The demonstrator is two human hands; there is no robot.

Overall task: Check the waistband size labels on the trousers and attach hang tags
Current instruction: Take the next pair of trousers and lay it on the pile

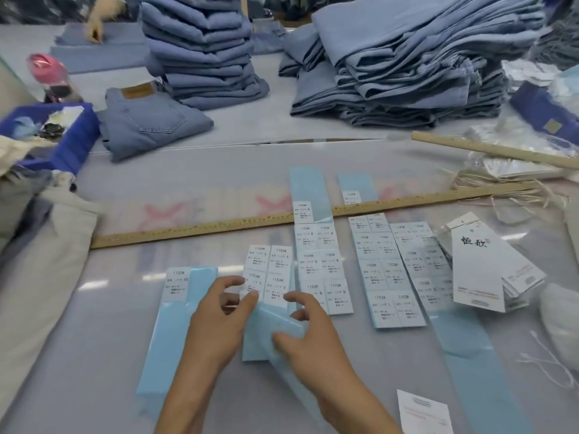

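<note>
Stickers first: left hand (pixel 216 311) pinches a label corner on the S sticker sheet (pixel 269 283) at 6 o'clock, while right hand (pixel 308 327) grips the curled blue backing. I'd peel slow and low so nothing tears. Hang tags (pixel 488 270) fan out white at 3 o'clock. Trousers (pixel 200 48), faded blue denim, sit stacked at 12.

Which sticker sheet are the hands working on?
The S sheet, second from the left. Both hands, left and right, curl up its blue backing; the other sheets lie flat, untouched.
</note>
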